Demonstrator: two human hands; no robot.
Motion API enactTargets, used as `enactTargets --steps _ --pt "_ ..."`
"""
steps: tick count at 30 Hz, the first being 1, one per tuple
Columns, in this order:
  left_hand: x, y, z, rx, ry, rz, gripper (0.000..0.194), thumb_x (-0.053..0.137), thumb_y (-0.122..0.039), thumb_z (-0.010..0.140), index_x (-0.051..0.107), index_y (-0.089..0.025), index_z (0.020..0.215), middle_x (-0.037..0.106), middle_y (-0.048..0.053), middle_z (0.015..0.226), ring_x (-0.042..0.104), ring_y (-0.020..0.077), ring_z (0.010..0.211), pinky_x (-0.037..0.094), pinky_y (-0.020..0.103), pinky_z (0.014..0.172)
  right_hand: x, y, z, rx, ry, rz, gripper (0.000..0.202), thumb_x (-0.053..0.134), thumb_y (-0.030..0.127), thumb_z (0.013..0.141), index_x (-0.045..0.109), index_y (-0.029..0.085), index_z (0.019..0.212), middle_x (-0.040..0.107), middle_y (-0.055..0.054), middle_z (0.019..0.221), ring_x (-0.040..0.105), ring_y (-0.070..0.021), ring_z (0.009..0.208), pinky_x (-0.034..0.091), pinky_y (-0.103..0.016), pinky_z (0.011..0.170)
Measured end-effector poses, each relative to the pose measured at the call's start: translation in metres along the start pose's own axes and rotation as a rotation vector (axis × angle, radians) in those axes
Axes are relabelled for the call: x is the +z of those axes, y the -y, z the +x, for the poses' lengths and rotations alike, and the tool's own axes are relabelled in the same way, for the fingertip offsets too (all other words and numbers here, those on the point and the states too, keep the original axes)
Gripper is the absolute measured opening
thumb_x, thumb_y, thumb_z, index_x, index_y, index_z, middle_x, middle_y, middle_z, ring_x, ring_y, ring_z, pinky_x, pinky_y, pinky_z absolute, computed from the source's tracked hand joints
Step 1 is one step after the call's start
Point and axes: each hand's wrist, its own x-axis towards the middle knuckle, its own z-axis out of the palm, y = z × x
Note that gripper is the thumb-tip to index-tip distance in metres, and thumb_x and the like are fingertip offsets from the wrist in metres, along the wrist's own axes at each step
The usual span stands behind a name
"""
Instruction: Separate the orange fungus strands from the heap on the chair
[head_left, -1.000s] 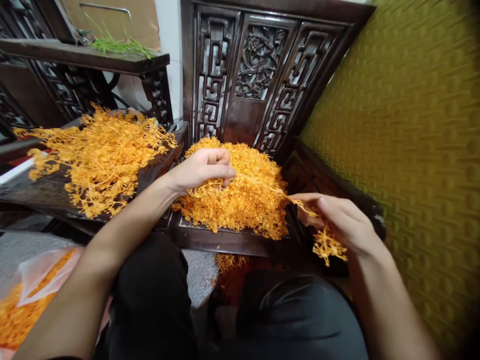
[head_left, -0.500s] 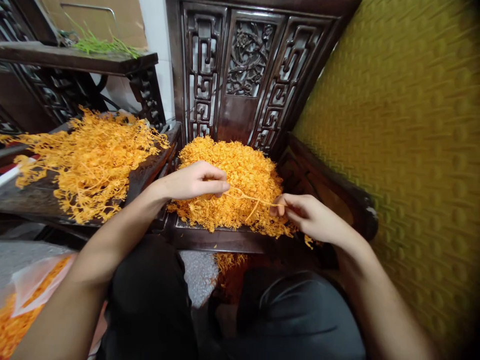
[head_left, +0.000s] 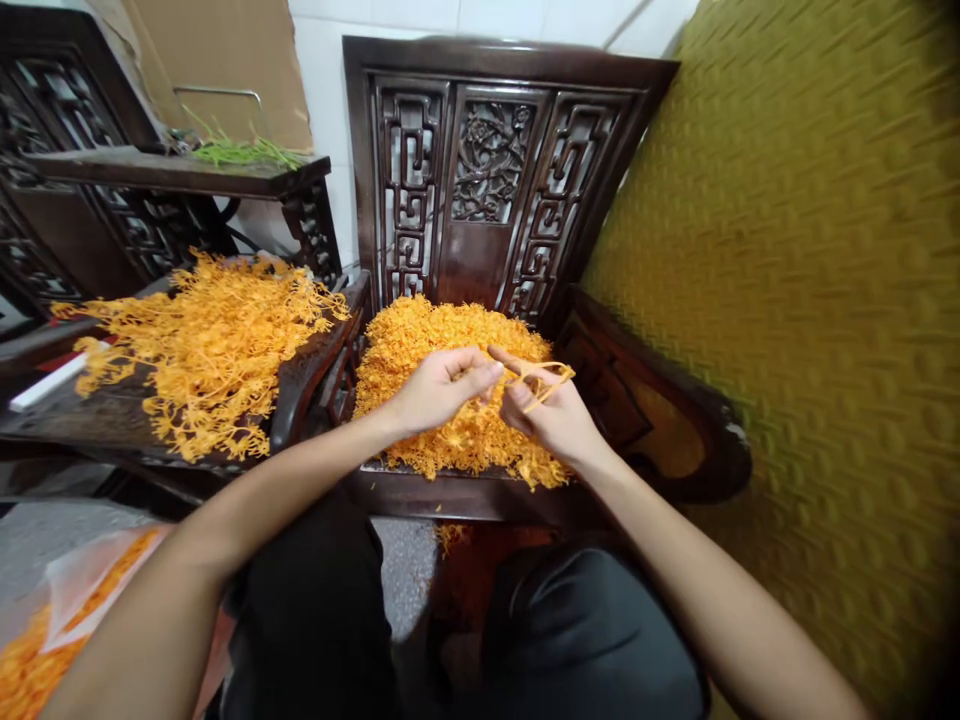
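My right hand [head_left: 551,408] is closed on a thin orange branched stem [head_left: 553,372], which curls in a loop over its fingers. Close beside it, my left hand [head_left: 450,385] has thumb and fingers pinched together at the near end of that stem; the exact contact is hard to see. Both hands are above a big heap of orange frilly pieces [head_left: 420,335] on the seat of a dark carved wooden chair [head_left: 476,245]. The hands hide part of the heap.
To the left, more branched orange stems [head_left: 217,350] lie on another dark wooden seat. Green stems [head_left: 240,150] rest on a ledge behind. A plastic bag [head_left: 90,580] with orange pieces stands at lower left. A yellow textured panel [head_left: 787,300] rises on the right.
My hands have come together over the heap. The stem, stretched between them before, now loops over my right hand. The view has tilted up slightly.
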Motion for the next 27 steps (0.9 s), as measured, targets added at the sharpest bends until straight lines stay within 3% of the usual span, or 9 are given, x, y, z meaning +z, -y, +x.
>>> enactTargets --steps 4,7,10,13,16,19,23,27 --pt "0.004 -0.008 -0.008 0.031 0.023 0.158 0.059 0.04 -0.068 0.099 0.059 -0.017 0.076 0.062 0.004 0.077 0.056 0.0144 0.073 0.045 0.031 0.072 0.016 0.008 0.009 -0.039 -0.015 0.128 0.071 0.071 0.064 0.084 0.063 0.018 0.138 0.053 0.003 0.069 0.031 -0.0065 0.048 0.023 -0.026 0.045" --pt "-0.001 -0.016 -0.011 -0.011 -0.003 0.122 0.065 0.031 -0.072 0.099 0.06 -0.018 0.077 0.068 0.006 0.085 0.061 0.0172 0.082 0.049 0.035 0.083 0.016 0.008 0.011 -0.018 0.017 0.158 0.068 0.076 0.059 0.082 0.066 0.02 0.136 0.058 0.001 0.076 0.036 -0.0065 0.051 0.03 -0.025 0.047" --pt "-0.006 -0.015 -0.013 -0.081 -0.025 0.021 0.066 0.028 -0.072 0.099 0.061 -0.018 0.078 0.07 0.007 0.09 0.064 0.0189 0.091 0.05 0.038 0.094 0.014 0.006 0.013 -0.01 0.042 0.121 0.07 0.087 0.047 0.073 0.066 0.023 0.135 0.067 -0.002 0.091 0.055 -0.0116 0.067 0.047 -0.027 0.061" --pt "-0.006 -0.008 -0.012 -0.082 -0.077 0.01 0.062 0.033 -0.071 0.099 0.063 -0.019 0.085 0.071 0.008 0.097 0.065 0.0199 0.102 0.049 0.039 0.103 0.021 0.006 0.017 -0.028 -0.082 0.103 0.063 0.092 0.044 0.065 0.073 0.022 0.121 0.073 -0.006 0.102 0.064 -0.0178 0.083 0.054 -0.033 0.076" --pt "-0.005 -0.004 -0.013 -0.041 -0.112 0.113 0.054 0.038 -0.067 0.1 0.063 -0.019 0.096 0.07 0.008 0.102 0.063 0.0195 0.103 0.05 0.038 0.102 0.03 0.008 0.022 -0.031 -0.271 0.123 0.046 0.085 0.055 0.072 0.076 0.021 0.101 0.072 -0.005 0.09 0.062 -0.0155 0.073 0.052 -0.031 0.069" --pt "-0.009 -0.008 -0.017 0.004 -0.061 0.276 0.046 0.043 -0.059 0.102 0.064 -0.018 0.1 0.068 0.007 0.098 0.063 0.0188 0.095 0.052 0.039 0.095 0.034 0.011 0.028 -0.016 -0.354 0.083 0.044 0.074 0.064 0.079 0.071 0.021 0.086 0.066 -0.003 0.078 0.055 -0.0136 0.064 0.047 -0.029 0.063" --pt "-0.028 -0.02 -0.021 0.138 -0.048 0.438 0.038 0.049 -0.049 0.103 0.073 -0.019 0.097 0.067 0.01 0.118 0.062 0.0209 0.113 0.047 0.043 0.107 0.032 0.014 0.034 -0.098 -0.29 0.089 0.041 0.07 0.062 0.082 0.061 0.022 0.081 0.07 -0.006 0.095 0.063 -0.0197 0.087 0.05 -0.033 0.079" --pt "-0.043 -0.028 -0.024 0.249 -0.247 0.517 0.029 0.066 -0.044 0.095 0.072 -0.018 0.107 0.069 0.01 0.118 0.063 0.0206 0.114 0.048 0.042 0.106 0.027 0.013 0.031 -0.094 -0.185 -0.016 0.04 0.065 0.06 0.089 0.057 0.022 0.078 0.062 -0.002 0.075 0.055 -0.0162 0.073 0.046 -0.03 0.074"
